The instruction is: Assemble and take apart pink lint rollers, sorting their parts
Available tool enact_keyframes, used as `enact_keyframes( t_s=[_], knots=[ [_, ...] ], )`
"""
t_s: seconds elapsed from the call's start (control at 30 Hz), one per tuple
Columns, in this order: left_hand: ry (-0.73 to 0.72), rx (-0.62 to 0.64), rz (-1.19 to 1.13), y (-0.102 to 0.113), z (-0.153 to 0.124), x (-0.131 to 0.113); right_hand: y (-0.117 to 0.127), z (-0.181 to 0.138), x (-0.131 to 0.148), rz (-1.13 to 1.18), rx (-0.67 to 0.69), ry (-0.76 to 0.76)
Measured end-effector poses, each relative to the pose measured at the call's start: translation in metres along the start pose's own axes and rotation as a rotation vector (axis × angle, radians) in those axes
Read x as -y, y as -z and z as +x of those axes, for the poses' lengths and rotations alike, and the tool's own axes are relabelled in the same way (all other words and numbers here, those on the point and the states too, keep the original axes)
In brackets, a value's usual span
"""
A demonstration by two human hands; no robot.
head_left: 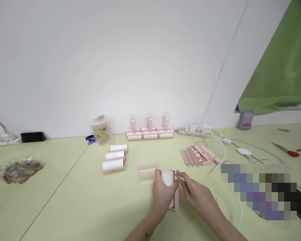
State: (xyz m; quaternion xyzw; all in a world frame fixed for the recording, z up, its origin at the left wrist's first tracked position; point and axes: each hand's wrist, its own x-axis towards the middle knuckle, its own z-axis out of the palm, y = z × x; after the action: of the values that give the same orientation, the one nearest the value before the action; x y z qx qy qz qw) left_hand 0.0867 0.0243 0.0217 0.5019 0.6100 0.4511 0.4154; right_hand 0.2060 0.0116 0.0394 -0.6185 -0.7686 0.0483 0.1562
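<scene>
My left hand (pixel 164 192) is wrapped round a white paper roll (pixel 167 176), which stands tilted over the table in front of me. A pink holder (pixel 176 201) lies right behind and below that roll, partly covered by my fingers. My right hand (pixel 194 190) is closed in a pinch at the roll's right edge; a thin, greyish thing shows at its fingertips, too small to name. Just beyond my left hand lies a clear pinkish cover (pixel 147 170). To the left rest three more white rolls (pixel 112 165) in pinkish covers.
Assembled pink rollers (pixel 150 135) stand along the wall. Pink parts (pixel 200 155) lie at the right, near white cables (pixel 224 150) and a power strip (pixel 193 132). Red-handled scissors (pixel 292 153) lie far right. At left are glass-like pieces (pixel 18 170) and a phone (pixel 32 136).
</scene>
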Motion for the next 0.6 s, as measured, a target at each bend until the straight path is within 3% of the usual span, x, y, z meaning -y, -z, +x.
enact_keyframes(
  t_s=[0.13,0.3,0.47,0.6],
  knots=[
    [-0.047,0.016,-0.008,-0.003,0.002,-0.005,-0.002,0.0,-0.011,0.008,0.005,-0.062],
    [-0.115,0.026,0.106,0.026,0.004,-0.012,0.011,0.006,-0.021,0.227,0.115,-0.077],
    [-0.109,-0.016,0.427,0.066,0.009,-0.013,0.029,0.015,0.002,0.428,0.125,0.147],
    [-0.114,-0.032,0.48,0.081,0.009,-0.009,0.022,0.022,0.024,0.402,0.096,0.266]
  ],
)
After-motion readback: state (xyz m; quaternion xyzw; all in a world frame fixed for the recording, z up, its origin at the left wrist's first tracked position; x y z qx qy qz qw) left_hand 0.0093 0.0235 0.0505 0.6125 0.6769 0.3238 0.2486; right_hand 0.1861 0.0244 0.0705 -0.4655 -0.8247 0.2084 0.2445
